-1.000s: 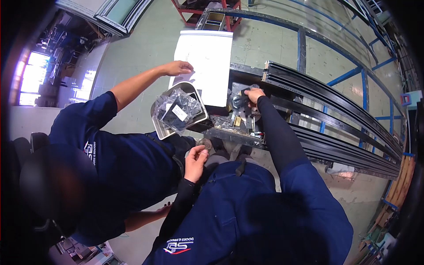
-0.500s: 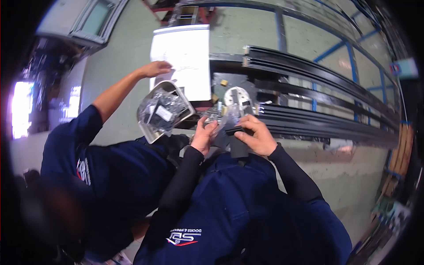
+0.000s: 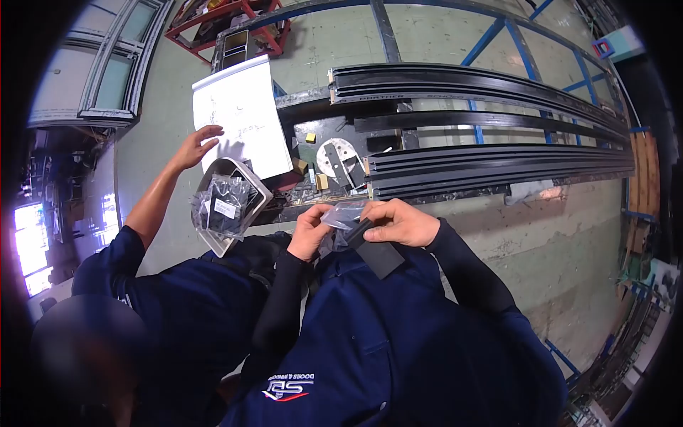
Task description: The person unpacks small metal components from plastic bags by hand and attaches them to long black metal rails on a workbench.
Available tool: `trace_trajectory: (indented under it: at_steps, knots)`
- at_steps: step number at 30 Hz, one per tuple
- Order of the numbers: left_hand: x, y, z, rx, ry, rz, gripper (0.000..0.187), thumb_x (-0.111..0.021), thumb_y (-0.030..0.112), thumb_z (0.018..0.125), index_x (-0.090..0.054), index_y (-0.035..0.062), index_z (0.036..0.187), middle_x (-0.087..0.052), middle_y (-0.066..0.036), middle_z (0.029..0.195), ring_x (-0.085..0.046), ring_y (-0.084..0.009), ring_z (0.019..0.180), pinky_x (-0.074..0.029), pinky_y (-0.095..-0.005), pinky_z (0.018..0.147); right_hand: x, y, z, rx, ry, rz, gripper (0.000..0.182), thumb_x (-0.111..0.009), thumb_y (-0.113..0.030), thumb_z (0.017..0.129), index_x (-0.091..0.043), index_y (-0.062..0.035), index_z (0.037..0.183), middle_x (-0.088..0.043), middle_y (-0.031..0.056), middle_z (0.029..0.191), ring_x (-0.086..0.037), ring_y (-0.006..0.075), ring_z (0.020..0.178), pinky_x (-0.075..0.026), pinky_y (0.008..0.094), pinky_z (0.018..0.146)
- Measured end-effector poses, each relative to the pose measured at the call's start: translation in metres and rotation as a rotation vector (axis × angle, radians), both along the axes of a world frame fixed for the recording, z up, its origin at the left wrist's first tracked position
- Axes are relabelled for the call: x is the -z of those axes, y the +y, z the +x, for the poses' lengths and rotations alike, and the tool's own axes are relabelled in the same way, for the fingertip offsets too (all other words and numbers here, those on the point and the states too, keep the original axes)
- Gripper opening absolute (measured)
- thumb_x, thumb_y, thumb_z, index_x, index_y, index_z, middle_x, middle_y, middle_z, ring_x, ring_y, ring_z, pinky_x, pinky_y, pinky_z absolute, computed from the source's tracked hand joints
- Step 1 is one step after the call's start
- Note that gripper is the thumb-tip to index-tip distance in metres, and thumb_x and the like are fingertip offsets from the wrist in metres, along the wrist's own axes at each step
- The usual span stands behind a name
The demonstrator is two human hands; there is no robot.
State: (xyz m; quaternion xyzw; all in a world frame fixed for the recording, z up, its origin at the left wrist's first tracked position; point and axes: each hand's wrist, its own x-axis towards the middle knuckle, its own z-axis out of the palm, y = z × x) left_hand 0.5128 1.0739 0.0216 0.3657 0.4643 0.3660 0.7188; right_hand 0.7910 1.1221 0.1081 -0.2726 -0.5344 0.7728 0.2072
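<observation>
My left hand (image 3: 307, 232) and my right hand (image 3: 396, 222) are close together in front of my chest. Between them they hold a small clear plastic bag (image 3: 344, 213). A flat black piece (image 3: 377, 256) hangs down under my right hand's fingers. Just beyond my hands lies the workbench (image 3: 334, 132) with a round metal disc (image 3: 337, 158) and small brass-coloured parts (image 3: 321, 181) on it.
A co-worker in dark blue stands at my left, one hand (image 3: 193, 147) on a white sheet of paper (image 3: 238, 114). A metal tray (image 3: 229, 203) holds bagged black parts. Long black aluminium profiles (image 3: 484, 121) stretch rightward. A red rack (image 3: 235, 25) stands farther off.
My hands stay together on the bag, now lifted slightly with the black piece hanging lower. The view has swung, so the bench and profiles sit higher and more level.
</observation>
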Motion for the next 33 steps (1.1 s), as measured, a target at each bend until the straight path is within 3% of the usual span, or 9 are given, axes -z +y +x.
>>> trace_trajectory:
  at_steps: [6,9,11,13,21,25,28,29,33]
  knots:
    - [-0.038,-0.017,0.011,-0.056,-0.267,-0.245,0.079,-0.045,0.070,0.098,-0.061,0.0025,0.136,-0.067,-0.005,0.124,-0.060,-0.0155,0.118,-0.045,-0.0333,0.101,0.003,0.007,-0.013,-0.028,-0.002,0.176,0.030,-0.075,-0.025,0.095,-0.064,0.0036,0.098,-0.058,0.0074,0.097,-0.055,0.0179,0.092,-0.044,0.0346,0.084]
    - [-0.046,-0.011,0.002,0.015,-0.126,-0.177,0.087,-0.037,0.076,0.100,-0.062,-0.0018,0.130,-0.069,-0.009,0.122,-0.063,-0.0185,0.115,-0.044,-0.0358,0.104,-0.012,0.015,-0.014,-0.160,-0.095,0.290,0.029,-0.075,-0.023,0.095,-0.065,0.0037,0.098,-0.060,0.0084,0.098,-0.057,0.0200,0.092,-0.046,0.0360,0.084]
    - [-0.064,-0.003,0.008,0.069,0.040,-0.102,0.021,-0.065,0.016,0.099,-0.069,0.0005,0.113,-0.070,0.000,0.096,-0.063,-0.0058,0.086,-0.048,-0.0217,0.077,-0.016,0.017,-0.017,-0.192,-0.067,0.319,0.028,-0.075,-0.022,0.094,-0.068,0.0035,0.102,-0.063,0.0100,0.104,-0.061,0.0218,0.097,-0.047,0.0353,0.088]
    - [-0.055,-0.001,0.004,0.026,0.180,-0.024,0.010,-0.066,0.005,0.097,-0.071,0.0006,0.104,-0.069,0.001,0.089,-0.060,-0.0041,0.078,-0.046,-0.0201,0.070,-0.015,0.018,-0.020,-0.169,-0.006,0.275,0.028,-0.075,-0.021,0.094,-0.069,0.0032,0.105,-0.065,0.0106,0.107,-0.062,0.0224,0.100,-0.048,0.0349,0.091]
    - [-0.073,0.004,0.033,-0.319,0.419,0.101,0.020,-0.061,0.015,0.102,-0.072,-0.0018,0.101,-0.062,0.001,0.075,-0.052,-0.0052,0.067,-0.041,-0.0255,0.060,-0.037,0.020,-0.024,0.016,0.123,-0.104,0.036,-0.057,-0.016,0.104,-0.061,0.0009,0.136,-0.065,0.0066,0.128,-0.059,0.0093,0.112,-0.048,0.0278,0.100]
    - [-0.065,0.007,0.042,-0.373,0.387,0.160,0.017,-0.060,0.010,0.099,-0.071,-0.0032,0.101,-0.065,-0.001,0.078,-0.058,-0.0070,0.072,-0.046,-0.0246,0.064,-0.016,0.018,-0.030,-0.004,-0.265,0.598,0.040,-0.059,-0.024,0.102,-0.058,0.0020,0.132,-0.063,0.0171,0.137,-0.064,0.0318,0.121,-0.048,0.0389,0.104]
    - [-0.055,0.004,0.031,-0.365,0.429,0.095,0.012,-0.064,0.009,0.099,-0.070,-0.0009,0.102,-0.067,-0.001,0.085,-0.059,-0.0068,0.070,-0.047,-0.0223,0.062,-0.011,0.014,-0.030,-0.081,-0.500,0.716,0.038,-0.060,-0.026,0.101,-0.059,0.0008,0.128,-0.062,0.0220,0.133,-0.062,0.0404,0.119,-0.049,0.0434,0.103]
    - [-0.054,0.004,0.032,-0.380,0.373,0.146,0.008,-0.066,0.008,0.098,-0.068,0.0000,0.098,-0.066,0.000,0.084,-0.059,-0.0065,0.070,-0.046,-0.0214,0.061,-0.009,0.014,-0.031,-0.098,-0.467,0.711,0.035,-0.060,-0.031,0.100,-0.060,-0.0017,0.119,-0.065,0.0209,0.114,-0.063,0.0410,0.111,-0.050,0.0489,0.095]
    - [-0.059,0.005,0.036,-0.292,0.285,0.051,0.009,-0.067,0.010,0.100,-0.064,0.0018,0.098,-0.065,0.002,0.082,-0.057,-0.0040,0.072,-0.046,-0.0220,0.064,0.003,0.014,-0.034,-0.035,-0.294,0.258,0.039,-0.056,-0.035,0.102,-0.059,0.0009,0.119,-0.068,0.0247,0.113,-0.064,0.0439,0.109,-0.050,0.0487,0.095]
